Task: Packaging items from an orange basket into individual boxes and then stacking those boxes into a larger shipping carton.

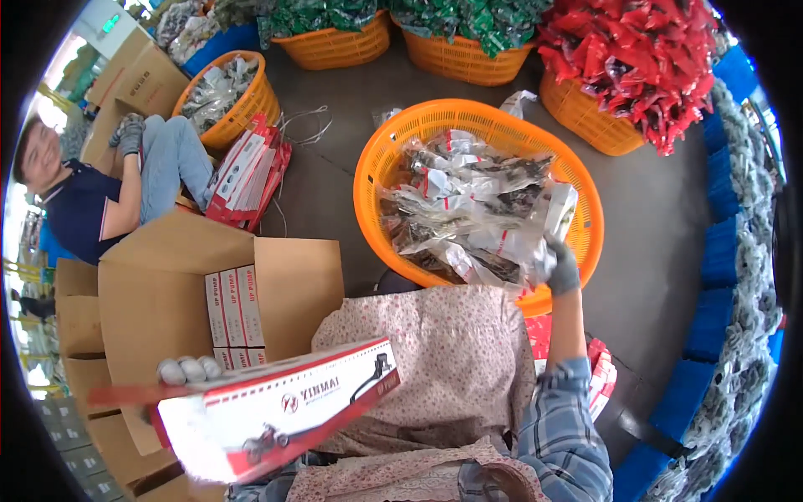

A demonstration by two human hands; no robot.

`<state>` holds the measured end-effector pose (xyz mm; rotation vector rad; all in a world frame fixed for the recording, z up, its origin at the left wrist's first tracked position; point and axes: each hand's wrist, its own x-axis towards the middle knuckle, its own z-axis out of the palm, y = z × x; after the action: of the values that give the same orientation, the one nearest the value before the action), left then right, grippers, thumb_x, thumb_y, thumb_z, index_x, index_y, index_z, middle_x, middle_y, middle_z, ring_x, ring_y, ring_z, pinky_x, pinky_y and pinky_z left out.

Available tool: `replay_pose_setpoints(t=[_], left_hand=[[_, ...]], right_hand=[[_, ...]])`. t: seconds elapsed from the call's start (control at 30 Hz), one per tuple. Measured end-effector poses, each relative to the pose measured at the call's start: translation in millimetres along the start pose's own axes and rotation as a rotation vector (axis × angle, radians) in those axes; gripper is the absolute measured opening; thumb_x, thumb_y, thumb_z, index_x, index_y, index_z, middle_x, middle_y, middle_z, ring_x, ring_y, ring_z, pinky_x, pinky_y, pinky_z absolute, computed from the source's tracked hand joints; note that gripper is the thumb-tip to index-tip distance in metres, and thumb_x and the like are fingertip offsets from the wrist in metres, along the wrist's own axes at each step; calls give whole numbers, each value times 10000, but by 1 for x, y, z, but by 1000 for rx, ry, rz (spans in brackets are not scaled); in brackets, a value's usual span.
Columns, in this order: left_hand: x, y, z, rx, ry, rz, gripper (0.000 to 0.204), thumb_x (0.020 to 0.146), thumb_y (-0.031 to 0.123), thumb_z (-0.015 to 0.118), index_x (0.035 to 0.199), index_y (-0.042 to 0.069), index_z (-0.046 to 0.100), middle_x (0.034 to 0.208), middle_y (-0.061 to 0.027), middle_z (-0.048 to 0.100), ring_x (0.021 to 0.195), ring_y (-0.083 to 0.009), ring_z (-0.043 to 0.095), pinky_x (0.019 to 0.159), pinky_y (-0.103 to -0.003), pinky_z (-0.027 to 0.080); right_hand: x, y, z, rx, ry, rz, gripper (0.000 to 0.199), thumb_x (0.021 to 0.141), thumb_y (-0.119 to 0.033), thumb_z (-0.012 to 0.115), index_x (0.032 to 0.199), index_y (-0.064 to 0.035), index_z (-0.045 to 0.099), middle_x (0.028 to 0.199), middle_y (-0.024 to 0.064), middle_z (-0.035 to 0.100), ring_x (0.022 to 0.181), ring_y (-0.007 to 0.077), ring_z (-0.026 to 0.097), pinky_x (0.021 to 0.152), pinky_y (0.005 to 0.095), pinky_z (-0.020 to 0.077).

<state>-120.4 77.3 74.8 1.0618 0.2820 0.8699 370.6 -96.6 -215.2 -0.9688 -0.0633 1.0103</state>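
Nearest, the left hand (186, 370) in a white knit glove is clamped on a long white-and-red cardboard carton (280, 408), fingers curled over its top edge, flap end open toward the left. Carton's held level over the lap, prob. so the open end stays reachable for loading. Under it: a floral-print apron (443, 351) across the knees.

Right hand (563, 268), grey glove, plaid sleeve, is stretched fwd and closed on a clear plastic packet (535, 255) at the near rim of the big orange plastic basket (577, 180). Basket sits on the floor straight ahead w/ a heap of the same clear packets, dark parts inside, i.e. stock kept w/in arm's reach. Hands well apart: one at the lap, one at the basket.

Left of the knees, an open brown cardboard shipping box (159, 293) holds matching white-red cartons stood on end (234, 309), packed tight in rows. More flat red-white cartons (247, 176) lean in a stack beyond it.

Farther out: a seated person in dark shirt, jeans, grey gloves (125, 192) at left. Along the back, orange baskets of green packets (335, 25) and red packets (636, 58); blue crates (719, 259) down the right side.
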Motion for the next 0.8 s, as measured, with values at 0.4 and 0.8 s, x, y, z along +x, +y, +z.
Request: replay_pose_setpoints(t=[0.4, 0.8], left_hand=[[-5, -30, 99, 721, 339, 687, 567, 821, 173, 641, 1307, 34, 384, 1226, -130, 457, 1087, -242, 496, 943, -363, 427], [19, -42, 134, 755, 160, 759, 608, 728, 135, 736, 1248, 44, 435, 1048, -79, 485, 875, -161, 505, 741, -285, 469]], right_hand=[[-235, -68, 79, -348, 23, -455, 502, 888, -370, 606, 1241, -29, 499, 1059, 61, 609, 898, 167, 601, 761, 323, 510], [-311, -123, 196, -676, -120, -503, 445, 869, -294, 652, 1192, -9, 538, 1008, 68, 631, 876, 173, 609, 757, 329, 497]])
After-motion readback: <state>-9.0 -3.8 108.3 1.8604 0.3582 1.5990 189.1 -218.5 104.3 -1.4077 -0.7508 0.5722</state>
